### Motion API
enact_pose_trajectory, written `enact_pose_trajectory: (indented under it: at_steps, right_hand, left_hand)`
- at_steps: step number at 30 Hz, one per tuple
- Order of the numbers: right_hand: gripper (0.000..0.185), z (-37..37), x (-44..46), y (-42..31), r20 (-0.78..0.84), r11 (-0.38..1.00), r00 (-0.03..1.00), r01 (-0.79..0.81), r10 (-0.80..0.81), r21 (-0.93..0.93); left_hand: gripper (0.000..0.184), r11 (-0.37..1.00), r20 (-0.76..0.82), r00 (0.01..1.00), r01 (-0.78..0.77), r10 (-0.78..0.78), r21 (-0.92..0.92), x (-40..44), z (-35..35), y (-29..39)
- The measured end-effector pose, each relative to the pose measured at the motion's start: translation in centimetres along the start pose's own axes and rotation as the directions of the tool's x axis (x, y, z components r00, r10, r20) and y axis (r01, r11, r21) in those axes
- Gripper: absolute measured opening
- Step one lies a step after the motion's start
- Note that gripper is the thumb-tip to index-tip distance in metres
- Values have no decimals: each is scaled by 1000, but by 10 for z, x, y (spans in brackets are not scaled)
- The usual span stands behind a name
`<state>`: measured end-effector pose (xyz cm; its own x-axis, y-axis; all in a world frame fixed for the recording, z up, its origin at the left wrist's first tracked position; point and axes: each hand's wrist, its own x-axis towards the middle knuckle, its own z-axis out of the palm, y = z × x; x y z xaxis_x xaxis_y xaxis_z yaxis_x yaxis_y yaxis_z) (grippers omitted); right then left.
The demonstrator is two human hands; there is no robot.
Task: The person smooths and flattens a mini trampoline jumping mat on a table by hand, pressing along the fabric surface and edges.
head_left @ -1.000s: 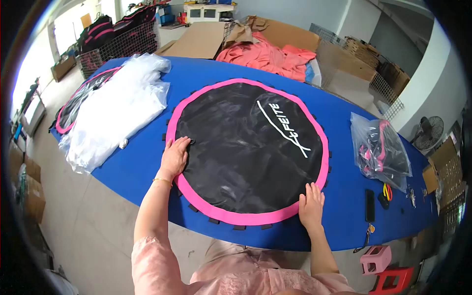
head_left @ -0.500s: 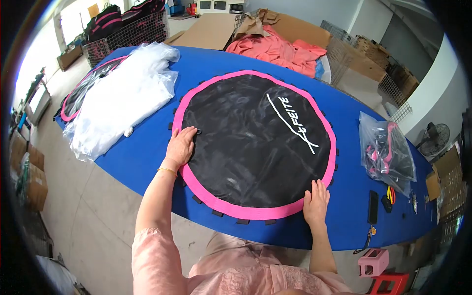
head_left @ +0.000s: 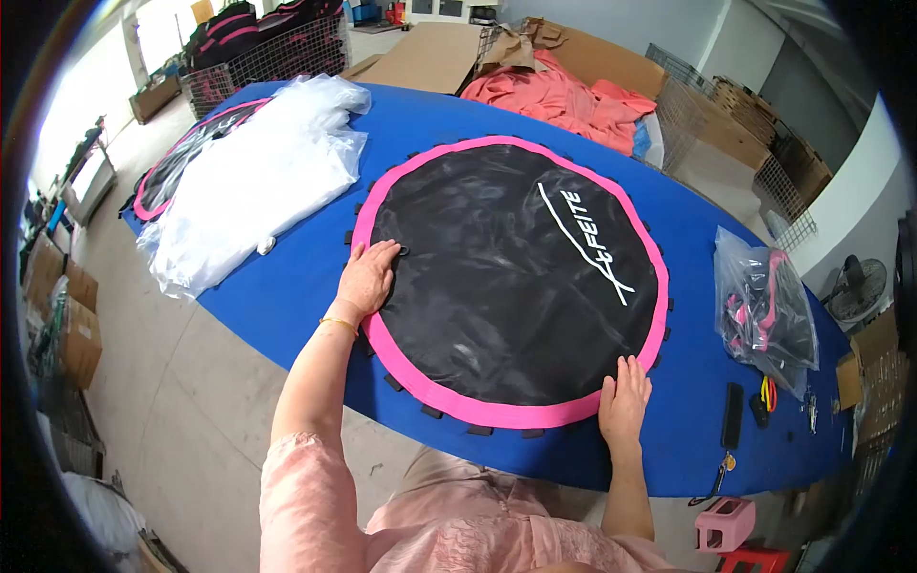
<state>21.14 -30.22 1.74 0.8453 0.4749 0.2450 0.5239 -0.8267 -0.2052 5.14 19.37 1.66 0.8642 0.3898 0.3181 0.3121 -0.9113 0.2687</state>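
A round black trampoline mat (head_left: 478, 296) with a pink border and short black tabs around its rim lies flat in front of me. White lettering and a swoosh run along its right side. My left hand (head_left: 370, 279) rests flat on the mat's left edge, fingers stretched out, beside a small dark ring (head_left: 404, 250). My right hand (head_left: 626, 401) lies on the pink border at the lower right, its fingers extended and slightly apart. Neither hand grips anything.
The mat lies on a blue-covered table (head_left: 272, 320). Clear plastic bags (head_left: 267, 181) cover part of another mat (head_left: 186, 158) at left. At right are a bag of pink and black parts (head_left: 767, 304), a dark phone (head_left: 732, 416) and keys (head_left: 812, 411). Coral fabric (head_left: 564, 103) lies behind.
The whole view has shifted slightly, so table and mat appear a little farther right. Both hands keep their places on the mat's edge.
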Motion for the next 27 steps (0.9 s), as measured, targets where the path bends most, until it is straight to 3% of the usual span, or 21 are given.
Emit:
enact_pose_trajectory:
  at_steps: [27]
  right_hand:
    - [51,-1,0,1,-9,1000,1000,29,-29,-2]
  left_hand:
    - [49,999,7,1000,-5,4,47,2,2,-3]
